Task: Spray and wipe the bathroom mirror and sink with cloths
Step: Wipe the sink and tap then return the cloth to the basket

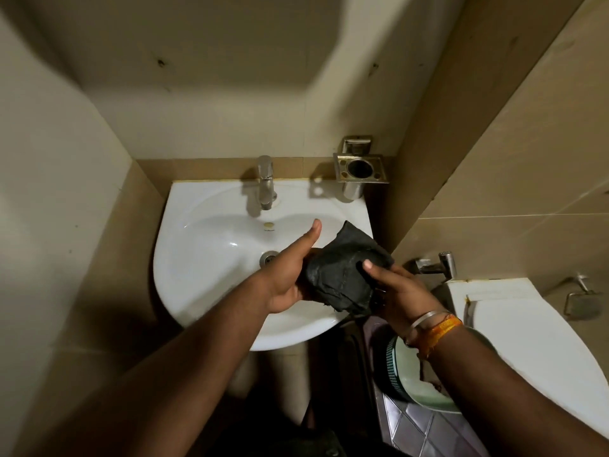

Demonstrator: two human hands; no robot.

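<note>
So from my feed, both hands are on the black cloth (339, 275), bunched up over the right side of the white sink (204, 239). Left hand (290, 275) grips it from the left, fingers curled under the fabric, thumb sticking straight out toward the tap (266, 183). Right hand (398, 288) holds the other side, thumb pressed on top, rest of the fingers wrapped behind where I can't really see them. Metal holder (361, 168) sits on the wall by the sink's back corner, and a green bucket (408, 374) is down under the right forearm.
</note>
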